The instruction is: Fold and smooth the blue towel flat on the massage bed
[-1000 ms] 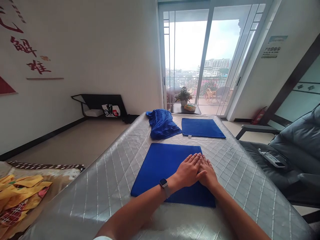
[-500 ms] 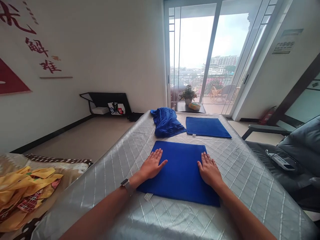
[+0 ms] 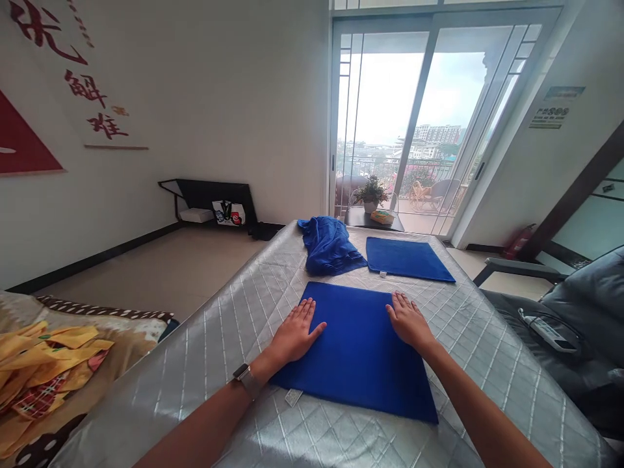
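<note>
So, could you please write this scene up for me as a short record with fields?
Surface: silver quilted cover
Left hand: open, flat on the left edge of the near folded blue towel; watch on the wrist
Right hand: open, flat on the same towel's right edge
Tag: white, at the towel's near left corner
Further back: crumpled blue towel beside a second folded blue towel
Left side: yellow cloth
Right side: grey chair with a remote on it
</note>
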### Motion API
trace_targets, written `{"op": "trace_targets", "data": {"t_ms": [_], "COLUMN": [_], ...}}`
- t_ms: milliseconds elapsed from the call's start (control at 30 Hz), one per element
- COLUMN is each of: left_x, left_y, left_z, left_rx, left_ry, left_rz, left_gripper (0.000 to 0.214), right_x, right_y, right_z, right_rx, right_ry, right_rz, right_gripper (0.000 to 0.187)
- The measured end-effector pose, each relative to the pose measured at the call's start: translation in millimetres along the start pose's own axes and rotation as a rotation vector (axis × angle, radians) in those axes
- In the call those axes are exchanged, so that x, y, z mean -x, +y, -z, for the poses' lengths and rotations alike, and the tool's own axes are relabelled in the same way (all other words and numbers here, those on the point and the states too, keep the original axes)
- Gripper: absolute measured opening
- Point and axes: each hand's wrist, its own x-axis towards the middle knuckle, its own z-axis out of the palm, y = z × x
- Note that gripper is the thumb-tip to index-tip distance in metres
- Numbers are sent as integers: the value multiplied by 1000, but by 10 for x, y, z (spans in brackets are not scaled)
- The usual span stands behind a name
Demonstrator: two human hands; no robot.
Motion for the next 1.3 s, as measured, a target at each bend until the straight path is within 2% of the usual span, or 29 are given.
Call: {"op": "trace_targets", "data": {"t_ms": [100,267,400,467,533,700,767,833,900,1000,1300], "left_x": [16,7,-175,-340,-534,-1021,-1162,-1243,-1266,-1229,-1008], "left_y": [15,9,168,398,722,1589,1803,1886,1835,1549,191], "left_z": [21,87,158,172,148,-109,-245,-357,-424,-427,-148], "left_rx": [-11,-55,-134,-138,-90,124,197,235,228,148,-4], "left_ry": [-20,-86,-54,2,29,-59,-75,-59,-30,-12,-29], "left_rz": [8,2,101,84,-34,-372,-424,-403,-363,-312,36], "left_gripper": [82,86,93,98,96,77,76,78,77,74,78], "right_x": [-111,-123,-119,-119,-114,-77,-61,-53,-58,-82,-106], "right_y": [35,71,61,53,50,85,107,118,112,86,71], "right_z": [-101,-250,-247,-233,-223,-227,-233,-235,-233,-226,-214], "right_rx": [-51,-103,-111,-115,-113,-71,-57,-51,-58,-92,-126], "right_ry": [14,41,46,45,53,46,32,32,48,55,42], "right_rz": [-24,-37,-39,-40,-42,-1,35,54,45,-2,-36], "right_gripper": [65,66,66,65,65,62,62,64,63,62,64]}}
